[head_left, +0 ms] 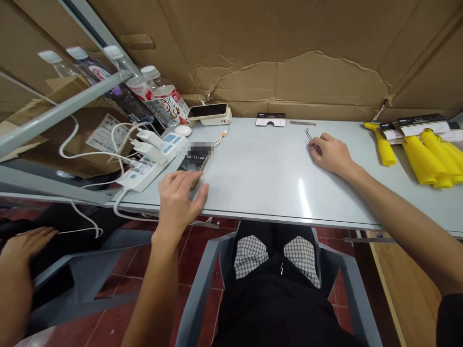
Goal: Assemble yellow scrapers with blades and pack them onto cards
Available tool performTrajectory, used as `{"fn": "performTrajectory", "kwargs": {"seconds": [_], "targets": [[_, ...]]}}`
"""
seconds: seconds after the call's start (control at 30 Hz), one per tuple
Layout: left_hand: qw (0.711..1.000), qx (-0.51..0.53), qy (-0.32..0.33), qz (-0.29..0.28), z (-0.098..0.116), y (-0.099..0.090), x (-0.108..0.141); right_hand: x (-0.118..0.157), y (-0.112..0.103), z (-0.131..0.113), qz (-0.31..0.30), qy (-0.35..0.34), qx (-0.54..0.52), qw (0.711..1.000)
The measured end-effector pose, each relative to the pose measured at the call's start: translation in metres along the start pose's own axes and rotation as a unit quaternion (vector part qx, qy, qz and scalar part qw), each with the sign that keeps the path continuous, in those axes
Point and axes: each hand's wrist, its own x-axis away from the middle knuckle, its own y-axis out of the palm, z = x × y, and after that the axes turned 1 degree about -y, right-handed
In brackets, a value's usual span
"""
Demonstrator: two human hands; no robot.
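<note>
My left hand (181, 196) rests over the lower end of a dark phone (194, 161) lying on the white table (260, 178); its thumb is spread away from the fingers and it grips nothing. Toward the right, my right hand (327, 152) is closed on a small thin metal tool (308, 134), whose tip points away from me. Behind it lies a flat metal strip (303, 123), and to the left of that a black and white card (270, 119).
A white power strip (148, 166) with plugs and cables sits at the left, near plastic bottles (168, 99) and a white device (210, 114). Yellow pieces (425, 159) lie at the right beside more cards. Another person's hand (25, 243) shows at the lower left.
</note>
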Motion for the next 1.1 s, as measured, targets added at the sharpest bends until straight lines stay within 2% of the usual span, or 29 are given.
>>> {"fn": "performTrajectory", "kwargs": {"seconds": [0.07, 0.13, 0.23, 0.33, 0.7, 1.1], "targets": [[0.999, -0.019, -0.015, 0.032, -0.017, 0.007, 0.004, 0.003, 0.003, 0.001, 0.014, -0.004, -0.012, 1.0], [0.996, -0.006, -0.017, 0.089, -0.028, 0.015, 0.008, 0.004, 0.006, 0.004, 0.025, -0.008, -0.025, 0.999], [0.987, 0.007, 0.001, 0.159, -0.035, 0.026, 0.011, 0.003, 0.007, 0.008, 0.028, -0.005, -0.035, 0.999], [0.983, 0.005, 0.007, 0.184, -0.036, 0.031, 0.012, 0.002, 0.008, 0.009, 0.031, -0.003, -0.036, 0.999], [0.991, 0.029, -0.038, 0.123, -0.033, 0.028, 0.011, 0.002, 0.009, 0.01, 0.028, -0.003, -0.048, 0.998], [0.989, 0.034, -0.006, 0.147, -0.042, 0.032, 0.009, 0.002, 0.007, 0.007, 0.027, 0.001, -0.067, 0.997]]}}
